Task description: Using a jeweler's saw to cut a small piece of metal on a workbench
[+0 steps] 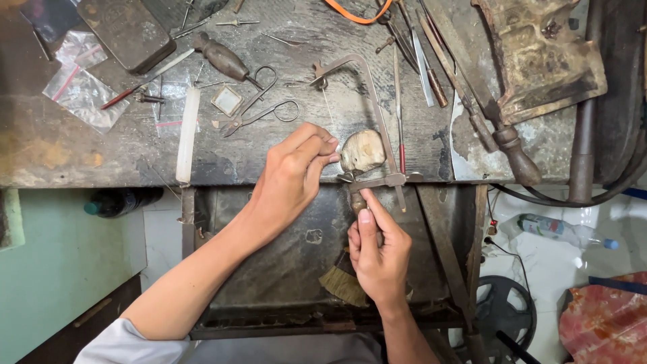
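I see my left hand (291, 176) with its fingers (322, 149) closed on a small pale piece (362, 151) at the front edge of the bench (87, 158). My right hand (379, 256) grips the handle of the jeweller's saw (367, 101), whose frame stands around the piece. Scissors (259, 108) lie near, to the left.

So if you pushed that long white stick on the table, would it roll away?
Probably a little. The white stick looks round and smooth, so a sideways nudge might roll it toward the scissors. It looks thin and plastic, so likely light and maybe slightly bendy. Its lower end sits at the bench edge, so it could drop off.
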